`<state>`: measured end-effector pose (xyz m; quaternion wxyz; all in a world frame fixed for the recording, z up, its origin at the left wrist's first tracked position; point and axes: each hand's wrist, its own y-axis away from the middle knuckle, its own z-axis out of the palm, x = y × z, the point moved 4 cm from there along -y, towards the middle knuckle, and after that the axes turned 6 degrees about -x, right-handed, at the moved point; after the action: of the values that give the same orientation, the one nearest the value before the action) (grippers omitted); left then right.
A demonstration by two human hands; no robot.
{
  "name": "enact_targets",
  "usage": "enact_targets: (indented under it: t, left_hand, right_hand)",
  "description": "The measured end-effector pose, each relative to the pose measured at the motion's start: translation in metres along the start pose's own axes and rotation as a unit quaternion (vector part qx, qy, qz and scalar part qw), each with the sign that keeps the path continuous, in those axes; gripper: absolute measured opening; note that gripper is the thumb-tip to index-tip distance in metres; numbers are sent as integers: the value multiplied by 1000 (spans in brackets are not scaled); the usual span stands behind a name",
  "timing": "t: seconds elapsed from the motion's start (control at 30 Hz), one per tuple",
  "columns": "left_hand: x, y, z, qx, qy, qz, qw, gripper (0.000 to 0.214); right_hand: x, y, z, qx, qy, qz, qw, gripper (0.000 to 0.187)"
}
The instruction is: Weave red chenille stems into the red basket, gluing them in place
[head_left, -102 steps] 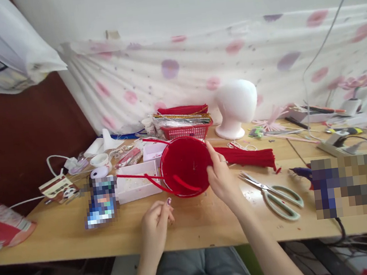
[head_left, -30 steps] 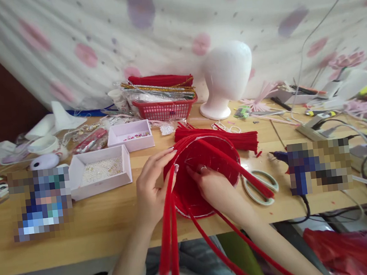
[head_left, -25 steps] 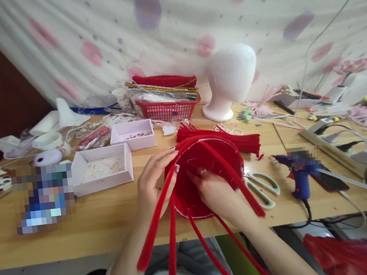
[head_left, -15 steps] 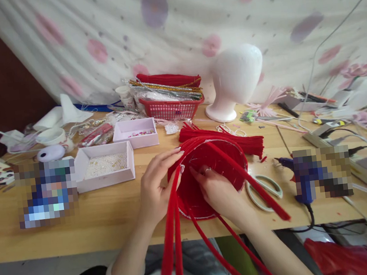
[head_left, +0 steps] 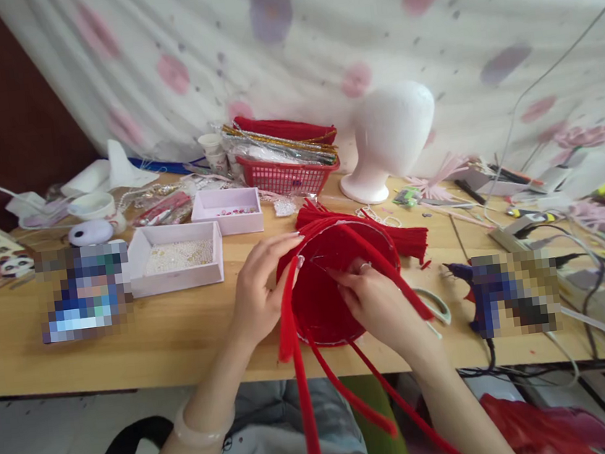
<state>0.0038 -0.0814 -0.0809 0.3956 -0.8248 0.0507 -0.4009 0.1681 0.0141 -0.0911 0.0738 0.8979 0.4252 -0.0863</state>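
A round, hollow red form (head_left: pixel 316 305), apparently made of fuzzy chenille stems, tilts with its opening towards me. Several loose red stems (head_left: pixel 349 396) hang from its rim over the table edge. My left hand (head_left: pixel 255 294) grips the rim at the left, thumb towards the inside and fingers over the outside. Inside the opening, my right hand (head_left: pixel 382 305) is closed in a pinch beside fine pale threads; what its fingertips hold is too small to make out. Pale-handled scissors (head_left: pixel 440 306) lie partly hidden behind my right wrist. Behind the form rests a bundle of red stems (head_left: pixel 412 241).
A blue glue gun (head_left: pixel 485 293) with its cord lies at right, near a power strip (head_left: pixel 511 239). Two white boxes of beads (head_left: pixel 177 281) stand at left beside a blurred-out phone (head_left: pixel 84 299). Farther back are a red basket (head_left: pixel 289 176) and a white foam head (head_left: pixel 393 129).
My right hand has drawn back slightly to the right inside the red form, and thin threads now show by its fingertips. The left hand keeps its grip. The view has shifted a little.
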Motion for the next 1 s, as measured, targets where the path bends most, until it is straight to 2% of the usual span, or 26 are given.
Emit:
enact_targets:
  t: [0.2,0.33,0.6,0.83,1.0]
  left_hand:
    - [1,0,2,-13,12,7,1000,30]
    - [2,1,1,-22,41,3,999,31]
    - [3,0,2,-41,55,1,998,31]
    - [4,-2,3,-48,49,-6,998,32]
    - [5,-1,2,-51,48,-5,998,33]
  right_hand:
    - [-7,-1,11,-78,49,12,996,37]
    - [-11,-3,12,-93,46,13,995,39]
    - [-20,-5,12,-135,73,9,988,55]
    - [-20,-6,14,-113,76,-6,991,53]
    - [-11,4,9,-80,7,-8,997,45]
